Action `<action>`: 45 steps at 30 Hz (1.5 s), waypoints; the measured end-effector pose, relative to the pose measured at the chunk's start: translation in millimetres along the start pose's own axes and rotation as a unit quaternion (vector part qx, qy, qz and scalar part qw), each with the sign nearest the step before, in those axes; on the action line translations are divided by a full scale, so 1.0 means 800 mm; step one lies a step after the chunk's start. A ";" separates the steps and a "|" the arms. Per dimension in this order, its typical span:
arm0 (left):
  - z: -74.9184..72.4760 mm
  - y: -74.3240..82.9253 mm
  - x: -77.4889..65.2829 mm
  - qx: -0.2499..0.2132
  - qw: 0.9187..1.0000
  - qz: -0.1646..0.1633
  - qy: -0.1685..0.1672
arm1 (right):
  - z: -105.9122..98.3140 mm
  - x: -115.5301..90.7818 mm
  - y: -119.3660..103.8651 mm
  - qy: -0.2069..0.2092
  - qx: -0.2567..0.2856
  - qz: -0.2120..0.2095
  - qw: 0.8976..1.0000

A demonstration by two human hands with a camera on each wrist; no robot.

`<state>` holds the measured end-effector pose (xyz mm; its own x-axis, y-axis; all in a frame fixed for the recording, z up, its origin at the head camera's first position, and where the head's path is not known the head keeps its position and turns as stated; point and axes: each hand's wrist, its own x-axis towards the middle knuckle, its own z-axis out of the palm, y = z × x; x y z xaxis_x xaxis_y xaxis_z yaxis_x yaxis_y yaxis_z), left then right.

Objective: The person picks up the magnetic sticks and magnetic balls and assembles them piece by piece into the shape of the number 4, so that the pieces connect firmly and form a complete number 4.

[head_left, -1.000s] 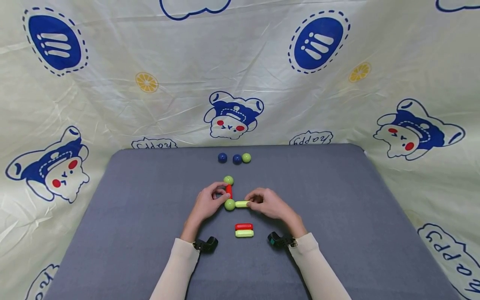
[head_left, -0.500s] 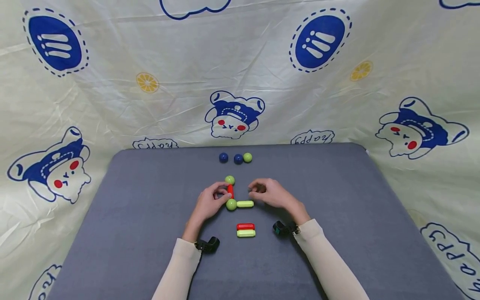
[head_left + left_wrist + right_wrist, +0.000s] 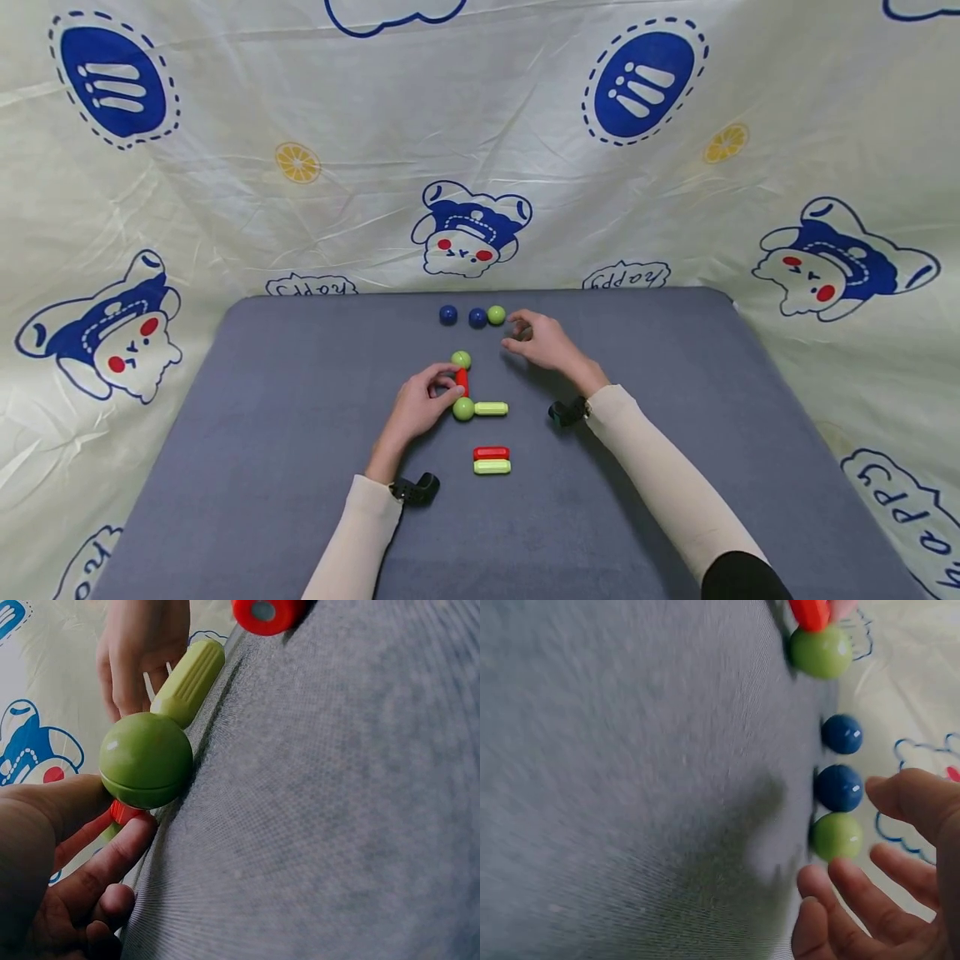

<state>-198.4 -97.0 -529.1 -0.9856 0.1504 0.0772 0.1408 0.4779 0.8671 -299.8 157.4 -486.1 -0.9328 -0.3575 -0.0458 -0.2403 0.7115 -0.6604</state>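
My left hand (image 3: 422, 403) pinches a short red rod (image 3: 462, 382) between thumb and fingers. A green ball (image 3: 461, 360) sits at the rod's far end and another green ball (image 3: 147, 760) at its near end. From the near ball a yellow-green ribbed rod (image 3: 491, 408) sticks out to the right. My right hand (image 3: 545, 340) hovers with nothing in it, fingers spread and bent, just right of a loose green ball (image 3: 496, 315). In the right wrist view its fingertips overlap the edge of that ball, and a blue ball (image 3: 839, 787) lies beside it.
A second blue ball (image 3: 447, 315) lies to the left along the table's far side. Closer to me, a red rod (image 3: 491, 453) and a yellow-green rod (image 3: 492, 467) lie side by side. A patterned curtain (image 3: 360, 167) hangs behind the grey table (image 3: 315, 350).
My right hand has let go of the yellow-green rod beside the near green ball, then moved away to the far loose balls. The left hand keeps its place on the red rod.
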 end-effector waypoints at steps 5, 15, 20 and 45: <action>0.001 -0.001 0.001 0.000 1.000 0.001 0.000 | 0.001 0.024 0.008 0.020 0.009 0.042 0.999; 0.002 0.002 0.000 0.002 1.000 -0.003 0.003 | 0.006 0.051 0.007 0.018 0.017 0.072 0.997; 0.002 0.002 0.001 0.002 1.000 0.001 0.001 | 0.009 0.055 0.005 0.026 0.019 0.073 0.997; 0.000 0.003 0.000 0.005 1.000 -0.004 0.000 | 0.020 0.031 0.028 0.094 0.074 0.036 0.992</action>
<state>-197.9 -95.5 -527.2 -0.9866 0.1475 0.0703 0.1344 0.4875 0.8628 -324.4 154.8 -514.4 -0.9831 -0.1798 0.0339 -0.1414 0.6292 -0.7642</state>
